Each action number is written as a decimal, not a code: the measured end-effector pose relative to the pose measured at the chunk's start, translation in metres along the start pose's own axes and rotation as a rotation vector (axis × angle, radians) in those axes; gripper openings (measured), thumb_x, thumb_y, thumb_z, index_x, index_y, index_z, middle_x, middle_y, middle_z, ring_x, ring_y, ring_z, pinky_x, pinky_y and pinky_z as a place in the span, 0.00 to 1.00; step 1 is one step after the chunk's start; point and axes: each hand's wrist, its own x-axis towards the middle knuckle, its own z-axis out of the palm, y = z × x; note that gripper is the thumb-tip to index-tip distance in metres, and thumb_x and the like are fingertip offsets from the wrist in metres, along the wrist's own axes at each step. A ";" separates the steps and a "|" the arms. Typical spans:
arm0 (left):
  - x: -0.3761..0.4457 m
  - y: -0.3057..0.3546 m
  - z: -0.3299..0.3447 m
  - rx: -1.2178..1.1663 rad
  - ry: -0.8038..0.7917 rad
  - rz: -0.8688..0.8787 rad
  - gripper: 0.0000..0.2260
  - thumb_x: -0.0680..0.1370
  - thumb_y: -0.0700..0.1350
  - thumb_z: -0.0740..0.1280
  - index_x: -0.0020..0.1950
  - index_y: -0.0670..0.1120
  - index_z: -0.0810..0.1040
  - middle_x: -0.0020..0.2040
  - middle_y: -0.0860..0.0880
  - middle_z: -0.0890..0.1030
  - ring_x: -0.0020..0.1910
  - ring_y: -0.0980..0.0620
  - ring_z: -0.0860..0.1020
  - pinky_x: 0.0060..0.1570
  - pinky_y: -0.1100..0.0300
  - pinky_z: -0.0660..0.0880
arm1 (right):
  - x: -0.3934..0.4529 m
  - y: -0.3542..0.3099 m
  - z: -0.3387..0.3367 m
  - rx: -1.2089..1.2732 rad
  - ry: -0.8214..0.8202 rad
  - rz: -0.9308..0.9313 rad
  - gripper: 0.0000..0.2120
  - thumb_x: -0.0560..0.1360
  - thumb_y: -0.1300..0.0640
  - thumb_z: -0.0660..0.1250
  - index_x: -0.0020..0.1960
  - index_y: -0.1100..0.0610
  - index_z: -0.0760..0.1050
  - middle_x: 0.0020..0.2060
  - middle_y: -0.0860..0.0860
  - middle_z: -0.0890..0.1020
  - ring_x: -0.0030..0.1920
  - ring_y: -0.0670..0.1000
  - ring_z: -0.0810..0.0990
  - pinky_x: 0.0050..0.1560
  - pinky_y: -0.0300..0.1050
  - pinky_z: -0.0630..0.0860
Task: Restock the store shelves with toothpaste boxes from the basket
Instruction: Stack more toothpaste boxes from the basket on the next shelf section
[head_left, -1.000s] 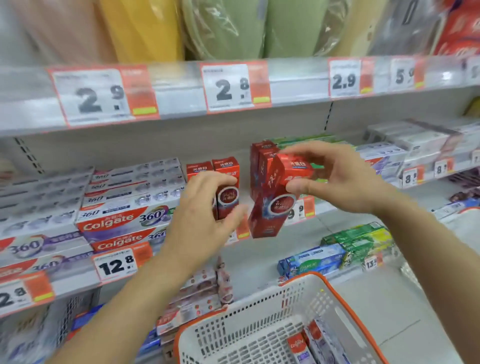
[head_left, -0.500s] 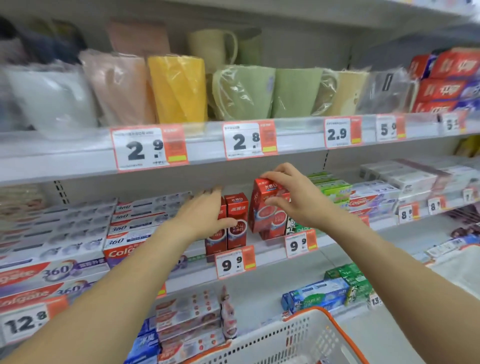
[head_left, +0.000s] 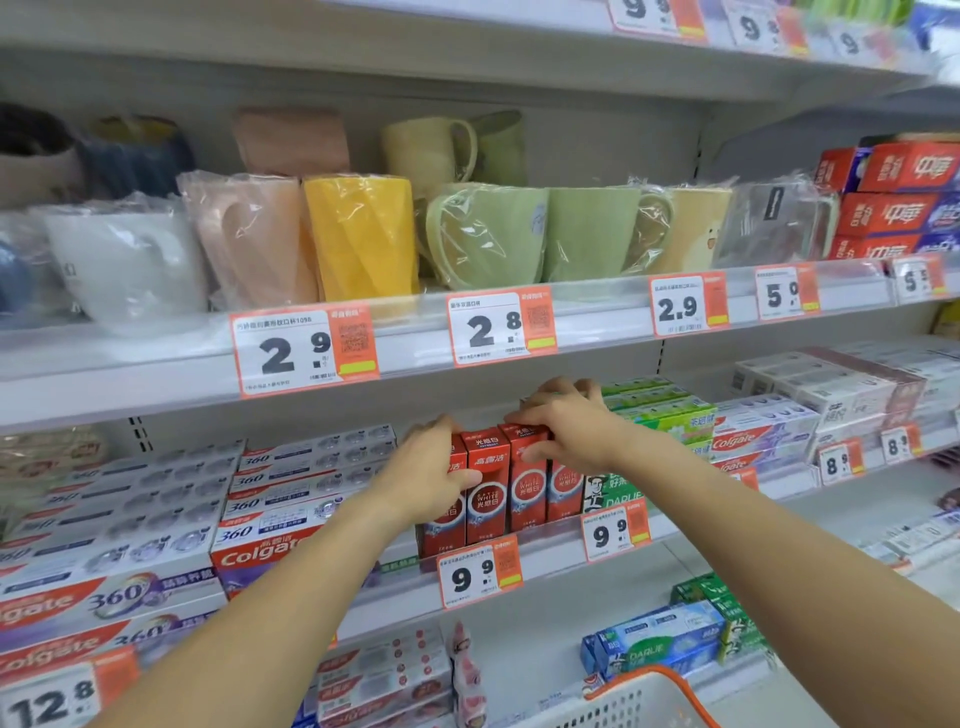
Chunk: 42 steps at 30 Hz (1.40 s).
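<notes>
Several red upright toothpaste boxes (head_left: 487, 483) stand in a row on the middle shelf (head_left: 550, 558) above a 9.9 price tag. My left hand (head_left: 428, 475) grips the left end of the row, thumb on a box front. My right hand (head_left: 563, 426) lies over the tops of the right-hand boxes, fingers curled on them. The white basket with an orange rim (head_left: 644, 696) shows at the bottom edge; its contents are out of view.
Flat Colgate 360 boxes (head_left: 156, 587) stack to the left, green Darlie boxes (head_left: 660, 415) and white Colgate boxes (head_left: 763, 436) to the right. Wrapped plastic cups (head_left: 358, 234) fill the shelf above. More boxes (head_left: 660, 642) lie on the lower shelf.
My right hand carried red boxes from in front of the shelf into the row, where they now stand upright. Both hands closed in on the row. The view tilted upward.
</notes>
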 end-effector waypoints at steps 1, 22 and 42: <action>0.001 0.001 0.001 -0.013 0.006 -0.003 0.20 0.76 0.51 0.73 0.63 0.49 0.71 0.61 0.47 0.79 0.59 0.48 0.79 0.58 0.48 0.78 | 0.001 0.002 -0.001 0.000 -0.008 -0.004 0.26 0.78 0.41 0.66 0.74 0.44 0.69 0.72 0.45 0.72 0.73 0.54 0.59 0.70 0.61 0.51; 0.006 0.007 0.003 -0.014 -0.059 -0.018 0.17 0.79 0.54 0.68 0.64 0.50 0.70 0.61 0.49 0.79 0.58 0.49 0.79 0.55 0.49 0.81 | -0.002 0.012 0.000 0.168 -0.041 -0.020 0.24 0.75 0.46 0.72 0.70 0.45 0.74 0.66 0.44 0.78 0.70 0.54 0.68 0.73 0.63 0.62; 0.003 0.010 -0.005 0.339 -0.045 0.069 0.23 0.81 0.61 0.60 0.70 0.50 0.69 0.68 0.48 0.74 0.69 0.47 0.70 0.69 0.44 0.68 | -0.008 0.009 0.006 0.117 -0.024 0.000 0.29 0.79 0.44 0.67 0.77 0.45 0.63 0.75 0.46 0.69 0.76 0.54 0.58 0.75 0.65 0.55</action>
